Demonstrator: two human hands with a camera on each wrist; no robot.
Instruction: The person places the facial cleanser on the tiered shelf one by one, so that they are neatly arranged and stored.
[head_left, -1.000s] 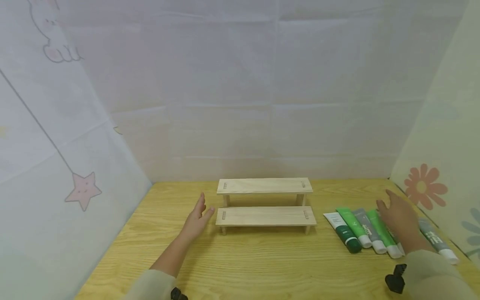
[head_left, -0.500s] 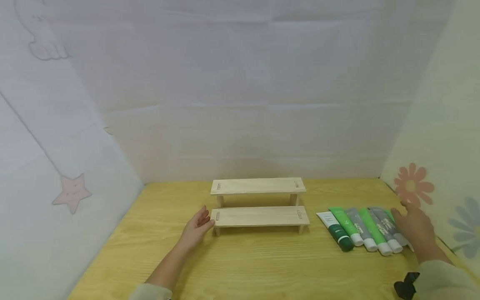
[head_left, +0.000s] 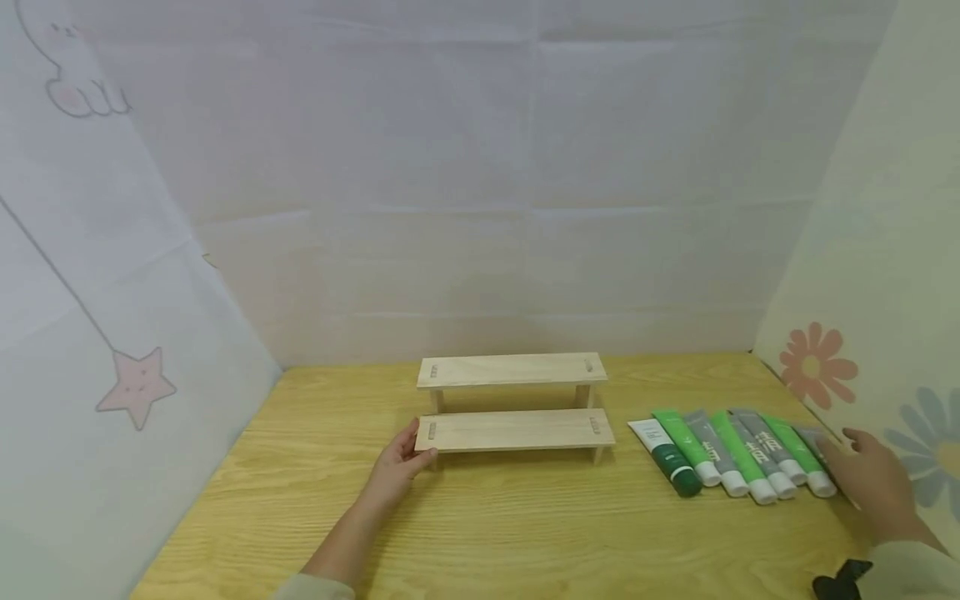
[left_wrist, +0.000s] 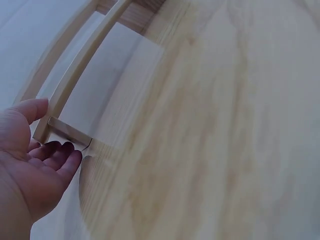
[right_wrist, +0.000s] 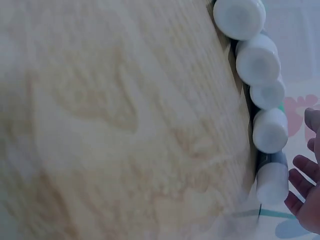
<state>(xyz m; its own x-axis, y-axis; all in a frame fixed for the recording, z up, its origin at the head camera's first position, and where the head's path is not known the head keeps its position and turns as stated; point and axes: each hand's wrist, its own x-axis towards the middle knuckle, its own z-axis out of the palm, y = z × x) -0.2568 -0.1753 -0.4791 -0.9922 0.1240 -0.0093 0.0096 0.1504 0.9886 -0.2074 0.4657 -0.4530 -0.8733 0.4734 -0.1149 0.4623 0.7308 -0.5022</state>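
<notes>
A two-step wooden display stand [head_left: 517, 431] sits on the table. My left hand [head_left: 390, 475] holds the left end of its lower step; in the left wrist view the thumb lies against the board and the fingers [left_wrist: 67, 162] curl beneath it beside the leg. At the right lies a slanted row of squeeze tubes: a white and dark green tube [head_left: 671, 462] leftmost, then green and grey ones. My right hand [head_left: 873, 483] is at the row's right end, beside the last grey tube [head_left: 810, 434], fingers loosely extended. Whether they touch it, I cannot tell.
The yellow wood-grain table [head_left: 525, 533] is enclosed by a pale back cloth [head_left: 480, 183] and side cloths. The right cloth, printed with flowers [head_left: 817, 365], stands close beyond my right hand. The stand's upper step [head_left: 510, 369] is at the back.
My left hand has moved up to the stand's lower step and taken hold of it. My right hand has withdrawn rightward from over the tubes, uncovering more of them. The head view has shifted slightly.
</notes>
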